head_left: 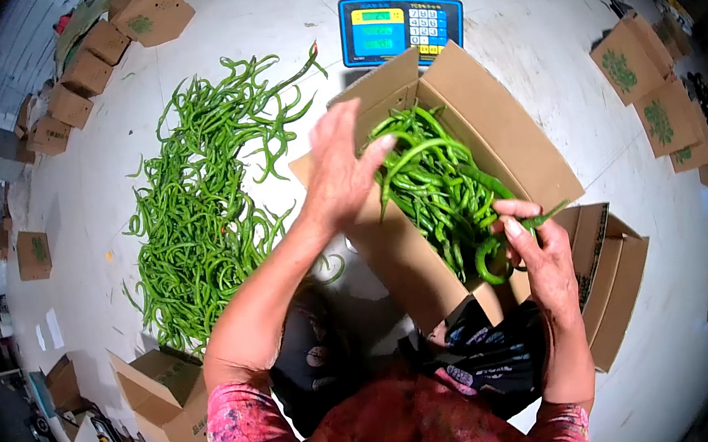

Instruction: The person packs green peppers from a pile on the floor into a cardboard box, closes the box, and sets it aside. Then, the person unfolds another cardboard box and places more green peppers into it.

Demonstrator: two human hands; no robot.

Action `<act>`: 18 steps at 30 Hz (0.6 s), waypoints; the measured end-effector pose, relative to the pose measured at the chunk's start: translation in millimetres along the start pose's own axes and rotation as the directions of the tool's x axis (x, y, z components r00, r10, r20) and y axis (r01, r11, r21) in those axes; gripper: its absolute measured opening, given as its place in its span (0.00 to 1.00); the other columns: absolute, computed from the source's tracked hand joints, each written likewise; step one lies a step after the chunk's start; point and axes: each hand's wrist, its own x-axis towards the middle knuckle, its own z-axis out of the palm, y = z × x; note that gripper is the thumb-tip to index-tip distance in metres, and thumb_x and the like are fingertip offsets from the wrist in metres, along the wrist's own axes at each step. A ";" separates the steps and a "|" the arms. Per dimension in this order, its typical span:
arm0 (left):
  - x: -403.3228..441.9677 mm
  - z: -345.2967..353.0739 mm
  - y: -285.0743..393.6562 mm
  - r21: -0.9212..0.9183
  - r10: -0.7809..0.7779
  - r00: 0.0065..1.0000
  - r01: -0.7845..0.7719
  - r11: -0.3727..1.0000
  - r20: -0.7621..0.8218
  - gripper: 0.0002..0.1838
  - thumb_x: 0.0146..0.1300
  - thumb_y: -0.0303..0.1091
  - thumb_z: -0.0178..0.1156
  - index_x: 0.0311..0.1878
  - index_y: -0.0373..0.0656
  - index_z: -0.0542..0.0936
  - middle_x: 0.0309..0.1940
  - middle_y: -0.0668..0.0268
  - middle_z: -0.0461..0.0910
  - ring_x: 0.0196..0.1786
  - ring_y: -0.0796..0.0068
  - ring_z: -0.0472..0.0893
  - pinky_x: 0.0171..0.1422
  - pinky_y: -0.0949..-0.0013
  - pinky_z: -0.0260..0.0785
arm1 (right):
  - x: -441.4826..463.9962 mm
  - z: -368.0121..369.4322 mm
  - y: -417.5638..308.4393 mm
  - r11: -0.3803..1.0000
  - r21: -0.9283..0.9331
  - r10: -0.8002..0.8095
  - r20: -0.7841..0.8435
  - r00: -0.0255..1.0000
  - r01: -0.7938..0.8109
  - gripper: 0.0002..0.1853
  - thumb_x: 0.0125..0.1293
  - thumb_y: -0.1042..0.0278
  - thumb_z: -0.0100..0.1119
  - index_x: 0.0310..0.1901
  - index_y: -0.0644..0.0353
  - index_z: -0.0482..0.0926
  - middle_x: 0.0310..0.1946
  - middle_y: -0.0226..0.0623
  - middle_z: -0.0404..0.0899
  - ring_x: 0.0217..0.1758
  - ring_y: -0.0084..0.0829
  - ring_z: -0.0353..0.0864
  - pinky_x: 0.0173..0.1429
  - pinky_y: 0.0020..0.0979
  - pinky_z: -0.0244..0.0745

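Observation:
An open cardboard box [498, 126] stands in front of me, filled with long green chili peppers [434, 184]. Over its left flap is my left hand [340, 169], slightly blurred, fingers apart and thumb reaching toward the peppers; nothing shows in its grasp. My right hand [536, 242] is at the box's near right side, thumb and fingers pinched on a green chili pepper [550, 214] whose tip points right. A curled pepper [486, 262] hangs just beside those fingers. Left of the box, a large heap of green chili peppers [200, 205] lies on the floor.
A digital scale display [402, 27] stands just beyond the box. Empty open cartons sit close by at lower left [167, 398] and right [616, 276]. More cardboard boxes line the upper left [89, 72] and right [649, 84] on the pale floor.

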 end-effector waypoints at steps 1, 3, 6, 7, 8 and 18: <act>2.3 -5.7 -8.4 0.170 0.042 0.996 -0.028 0.985 -0.080 0.32 0.64 0.44 0.60 0.66 0.34 0.66 0.63 0.46 0.67 0.66 0.52 0.67 0.71 0.56 0.58 | -0.3 -0.4 0.4 1.000 -0.028 0.001 -0.020 1.000 -0.002 0.14 0.70 0.63 0.57 0.53 0.57 0.80 0.36 0.30 0.81 0.31 0.17 0.69 0.37 0.21 0.68; -0.9 -13.4 -35.2 0.216 -0.022 0.995 0.043 0.976 -0.098 0.31 0.59 0.38 0.65 0.63 0.35 0.69 0.61 0.46 0.69 0.65 0.49 0.66 0.70 0.53 0.58 | -1.1 -0.5 2.5 0.999 -0.032 0.002 -0.058 0.998 -0.004 0.14 0.70 0.63 0.57 0.53 0.58 0.80 0.35 0.29 0.80 0.30 0.16 0.69 0.36 0.21 0.67; -16.6 -9.7 -78.4 0.140 -0.289 0.957 0.289 0.947 -0.015 0.27 0.57 0.34 0.66 0.59 0.37 0.73 0.51 0.51 0.76 0.54 0.53 0.74 0.60 0.57 0.65 | -1.0 -1.7 6.3 1.000 -0.003 -0.003 -0.034 0.999 0.003 0.14 0.70 0.64 0.58 0.53 0.59 0.80 0.35 0.28 0.80 0.30 0.14 0.68 0.35 0.19 0.66; -19.1 -9.4 -85.6 -0.005 -0.459 0.883 0.462 0.887 0.094 0.24 0.57 0.33 0.66 0.57 0.37 0.75 0.47 0.52 0.78 0.50 0.56 0.76 0.57 0.59 0.68 | -2.4 -0.6 6.0 1.000 0.002 0.003 -0.020 1.000 -0.003 0.14 0.70 0.64 0.58 0.53 0.59 0.80 0.35 0.28 0.80 0.29 0.14 0.68 0.35 0.19 0.66; -20.8 -10.0 -92.1 -0.128 -0.588 0.777 0.621 0.773 0.223 0.21 0.58 0.32 0.66 0.54 0.37 0.76 0.43 0.54 0.80 0.46 0.59 0.79 0.54 0.61 0.70 | -3.5 0.4 4.7 1.000 0.007 0.006 -0.008 1.000 -0.006 0.14 0.70 0.64 0.58 0.53 0.60 0.80 0.35 0.28 0.80 0.29 0.14 0.68 0.35 0.19 0.65; -57.4 -57.0 -77.6 0.152 -0.236 0.961 0.214 0.965 0.148 0.19 0.58 0.28 0.63 0.53 0.39 0.74 0.39 0.59 0.78 0.44 0.62 0.77 0.50 0.65 0.70 | -5.6 10.8 2.6 0.998 -0.037 -0.043 0.068 0.997 0.046 0.16 0.69 0.66 0.59 0.55 0.64 0.79 0.38 0.31 0.80 0.40 0.21 0.76 0.49 0.26 0.72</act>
